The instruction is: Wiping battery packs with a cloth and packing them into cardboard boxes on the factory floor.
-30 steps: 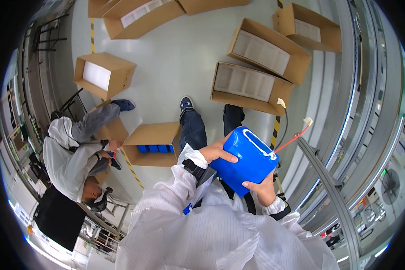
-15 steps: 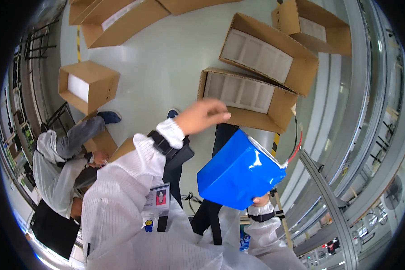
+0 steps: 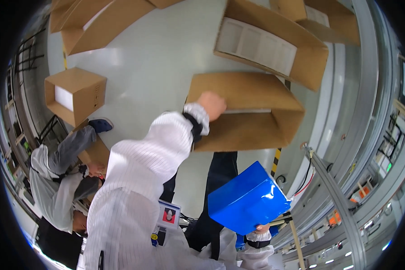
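Observation:
My left hand [image 3: 213,106] reaches forward with its fingers curled over the edge of an open brown cardboard box [image 3: 249,131]. A brown panel of this box covers most of its white insert, of which a thin strip shows. In my right hand [image 3: 262,228], low at the right, is a blue-wrapped battery pack [image 3: 246,198], held tilted near my body. Black and red leads [image 3: 307,182] come off its right end. The pack hides most of the right hand's fingers.
Behind the near box stands another open carton [image 3: 256,45] with a white divided insert. More cartons [image 3: 87,31] lie at the far left, and one small box [image 3: 76,94] nearer. A seated person [image 3: 60,180] works at the left. A metal frame rail [image 3: 337,198] runs along the right.
My left hand has moved forward and taken hold of the near box, which has tipped so its insert is mostly covered. The battery pack sits slightly lower and farther right.

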Action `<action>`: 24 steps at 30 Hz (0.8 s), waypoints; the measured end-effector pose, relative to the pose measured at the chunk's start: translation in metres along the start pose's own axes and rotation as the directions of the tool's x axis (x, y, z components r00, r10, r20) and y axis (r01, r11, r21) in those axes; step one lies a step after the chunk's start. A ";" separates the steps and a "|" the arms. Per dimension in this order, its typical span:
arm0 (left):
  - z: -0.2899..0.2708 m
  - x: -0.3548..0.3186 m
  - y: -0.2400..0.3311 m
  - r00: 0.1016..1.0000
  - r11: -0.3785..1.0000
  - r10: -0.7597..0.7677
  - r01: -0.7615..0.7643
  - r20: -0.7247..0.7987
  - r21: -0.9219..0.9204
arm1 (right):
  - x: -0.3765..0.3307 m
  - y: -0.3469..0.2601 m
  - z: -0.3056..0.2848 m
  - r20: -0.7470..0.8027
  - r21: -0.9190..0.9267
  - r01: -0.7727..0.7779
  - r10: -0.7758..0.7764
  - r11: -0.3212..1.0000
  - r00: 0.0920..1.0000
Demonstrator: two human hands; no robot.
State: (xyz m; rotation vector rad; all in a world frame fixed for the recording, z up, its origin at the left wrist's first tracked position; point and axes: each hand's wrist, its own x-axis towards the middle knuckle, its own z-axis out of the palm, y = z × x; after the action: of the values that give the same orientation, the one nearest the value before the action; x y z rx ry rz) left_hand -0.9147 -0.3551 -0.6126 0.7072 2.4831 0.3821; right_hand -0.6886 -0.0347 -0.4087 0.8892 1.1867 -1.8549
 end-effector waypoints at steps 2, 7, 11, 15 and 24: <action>0.005 -0.054 0.003 0.993 0.986 -0.114 0.112 -0.014 -0.121 | 0.001 -0.012 0.009 0.052 -0.035 -0.024 0.026 0.999 0.998; 0.008 -0.195 0.026 0.855 0.809 -0.519 0.489 -0.006 -0.325 | -0.003 -0.060 0.038 0.142 -0.196 -0.098 0.127 0.976 0.982; 0.026 -0.276 0.076 0.526 0.434 -0.850 0.712 0.011 -0.552 | 0.015 -0.104 0.096 0.221 -0.373 -0.059 0.151 0.926 0.964; 0.070 -0.292 0.133 0.154 0.005 -0.979 0.667 0.132 -0.745 | 0.031 -0.108 0.159 0.197 -0.456 -0.086 0.194 0.886 0.961; 0.224 -0.100 0.233 0.040 -0.634 -0.761 -0.259 0.647 -0.729 | 0.078 -0.011 0.251 0.092 -0.575 0.011 0.051 0.818 0.994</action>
State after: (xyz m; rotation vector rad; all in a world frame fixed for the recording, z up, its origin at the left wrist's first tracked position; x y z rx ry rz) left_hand -0.6234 -0.1915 -0.6635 -2.2756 1.1143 1.9276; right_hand -0.7750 -0.2822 -0.3876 0.4492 1.5443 -1.3684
